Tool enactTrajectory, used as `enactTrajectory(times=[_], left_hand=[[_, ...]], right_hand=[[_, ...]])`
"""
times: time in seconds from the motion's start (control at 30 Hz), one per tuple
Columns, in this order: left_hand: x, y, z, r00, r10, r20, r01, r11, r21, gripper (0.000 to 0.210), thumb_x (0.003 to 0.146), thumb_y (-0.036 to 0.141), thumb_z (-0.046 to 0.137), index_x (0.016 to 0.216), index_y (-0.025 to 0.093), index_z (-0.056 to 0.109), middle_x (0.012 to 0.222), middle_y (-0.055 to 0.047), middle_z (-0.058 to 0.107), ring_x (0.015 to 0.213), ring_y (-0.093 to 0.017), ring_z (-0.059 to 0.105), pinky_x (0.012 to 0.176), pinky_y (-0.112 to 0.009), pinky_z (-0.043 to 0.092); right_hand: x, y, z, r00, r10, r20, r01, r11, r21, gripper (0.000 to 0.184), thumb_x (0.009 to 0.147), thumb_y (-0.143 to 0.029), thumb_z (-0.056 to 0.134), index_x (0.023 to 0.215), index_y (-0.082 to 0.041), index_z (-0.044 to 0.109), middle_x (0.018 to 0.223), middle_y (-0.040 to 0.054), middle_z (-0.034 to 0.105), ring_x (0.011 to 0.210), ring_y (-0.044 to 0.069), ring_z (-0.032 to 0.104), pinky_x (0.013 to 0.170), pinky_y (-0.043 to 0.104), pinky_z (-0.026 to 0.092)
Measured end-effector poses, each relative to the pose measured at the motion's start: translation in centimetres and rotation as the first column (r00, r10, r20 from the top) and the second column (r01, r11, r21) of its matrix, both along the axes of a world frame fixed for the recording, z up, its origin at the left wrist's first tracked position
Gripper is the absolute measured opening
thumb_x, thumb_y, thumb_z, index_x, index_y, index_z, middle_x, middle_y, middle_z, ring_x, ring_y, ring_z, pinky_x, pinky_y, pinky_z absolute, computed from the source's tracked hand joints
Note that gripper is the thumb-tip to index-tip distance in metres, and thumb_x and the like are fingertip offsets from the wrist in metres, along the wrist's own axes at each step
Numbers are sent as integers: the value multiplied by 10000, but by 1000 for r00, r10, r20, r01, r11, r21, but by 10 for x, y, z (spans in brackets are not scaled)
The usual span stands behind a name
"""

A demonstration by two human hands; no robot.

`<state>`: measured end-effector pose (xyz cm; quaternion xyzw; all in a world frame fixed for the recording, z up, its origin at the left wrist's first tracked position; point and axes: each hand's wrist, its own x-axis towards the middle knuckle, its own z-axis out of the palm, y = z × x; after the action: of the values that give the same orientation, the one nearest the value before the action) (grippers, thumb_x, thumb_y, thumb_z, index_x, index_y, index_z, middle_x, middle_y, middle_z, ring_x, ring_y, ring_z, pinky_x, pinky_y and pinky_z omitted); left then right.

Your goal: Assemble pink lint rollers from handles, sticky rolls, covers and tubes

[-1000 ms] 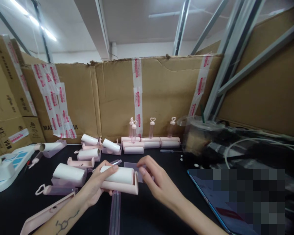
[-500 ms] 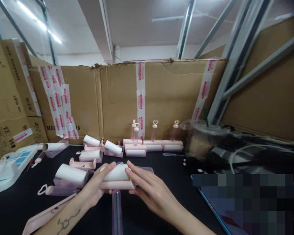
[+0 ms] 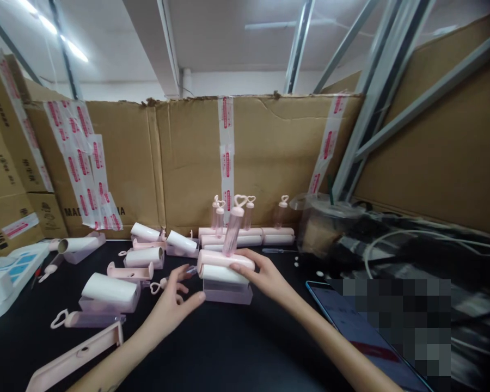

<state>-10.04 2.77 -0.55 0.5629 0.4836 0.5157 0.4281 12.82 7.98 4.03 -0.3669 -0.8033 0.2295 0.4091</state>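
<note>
A lint roller (image 3: 224,274) with a pink holder and white roll is in front of me, its clear handle (image 3: 232,231) pointing up to a heart-shaped loop. Beneath the roll is a translucent purplish cover (image 3: 226,294). My right hand (image 3: 263,275) grips the roller's right end, thumb in front and fingers behind. Just left of it, my left hand (image 3: 177,299) is open, fingers apart and thumb close to the cover. Behind those fingers lies another heart-looped handle (image 3: 160,286), partly hidden.
Several upright lint rollers (image 3: 278,235) line the cardboard wall (image 3: 191,158). Loose white rolls (image 3: 110,288) and a pink holder (image 3: 79,354) lie left, near a power strip (image 3: 8,288). A lidded cup (image 3: 316,228), cables and a phone (image 3: 363,326) are right.
The lint roller has been turned over, so its handle now points up rather than down. My left hand has let go and moved slightly left; my right hand keeps hold.
</note>
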Motion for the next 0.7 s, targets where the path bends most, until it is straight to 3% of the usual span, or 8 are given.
enactTrajectory(times=[0.1, 0.2, 0.4, 0.57, 0.7], left_hand=[[1, -2, -13, 989, -32, -141, 45, 995, 87, 760, 570, 340, 764, 1230, 192, 418, 1243, -133, 468, 1095, -266, 443, 874, -351, 381], [1, -1, -22, 989, -23, -143, 44, 988, 150, 747, 496, 298, 804, 1163, 187, 486, 1247, -122, 467, 1197, -297, 377, 1005, -396, 271], [0, 4, -20, 965, -159, -209, 167, 986, 22, 678, 531, 342, 784, 1124, 161, 510, 1147, -131, 551, 1047, -291, 512, 915, -397, 377], [1, -1, -15, 921, -76, -383, 90, 996, 18, 623, 539, 400, 760, 1068, 157, 538, 1175, -128, 524, 1106, -300, 457, 947, -412, 341], [2, -4, -12, 885, -98, -455, 118, 993, 17, 623, 551, 420, 739, 1075, 158, 527, 1126, -110, 542, 1058, -280, 478, 922, -399, 360]], right_hand=[[-11, -2, -11, 997, 68, -24, -71, 980, -188, 361, 810, -436, 546, 987, -134, 637, 956, 61, 661, 880, 224, 595, 769, 300, 453], [-20, -10, -17, 985, 173, -28, -174, 948, -266, 387, 801, -456, 548, 985, -131, 650, 912, 58, 652, 824, 204, 595, 709, 281, 460], [-9, -15, 1, 982, 127, 138, -115, 989, -93, 340, 775, -434, 601, 944, -153, 693, 892, 67, 586, 838, 188, 575, 767, 280, 432], [-2, -22, 13, 944, 132, 302, -118, 991, -66, 351, 787, -442, 584, 998, -178, 677, 909, 59, 568, 831, 175, 569, 777, 266, 433], [1, -27, 18, 896, 117, 429, -119, 993, -22, 342, 737, -459, 630, 964, -210, 692, 1042, 62, 562, 929, 201, 560, 836, 277, 417]])
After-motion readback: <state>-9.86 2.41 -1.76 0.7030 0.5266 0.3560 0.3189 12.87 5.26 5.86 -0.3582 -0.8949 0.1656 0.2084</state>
